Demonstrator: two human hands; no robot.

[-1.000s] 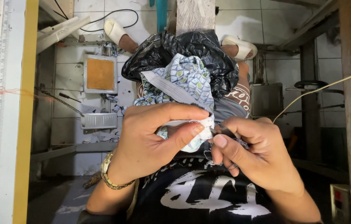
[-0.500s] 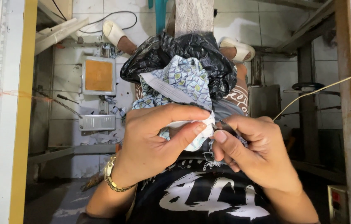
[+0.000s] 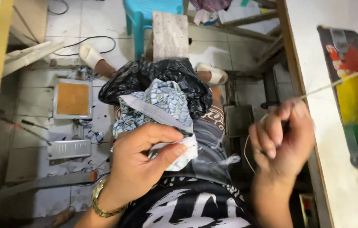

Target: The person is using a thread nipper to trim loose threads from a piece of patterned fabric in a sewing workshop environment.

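My left hand pinches a patterned white, blue and green piece of fabric in my lap. The fabric spills out of a black plastic bag lying across my knees. My right hand is raised to the right, fingers curled shut around a thin pale thread that runs up and right toward the table edge. A gold bracelet circles my left wrist.
A white tabletop with a red, yellow and green object borders the right side. On the tiled floor below lie sewing-machine pedals, a cable, a turquoise plastic stool and a wooden block. My sandalled feet rest on the tiles.
My right hand has left the fabric and moved out to the right and up, pulling the thread taut. My left hand keeps its pinch on the fabric. The camera has tilted.
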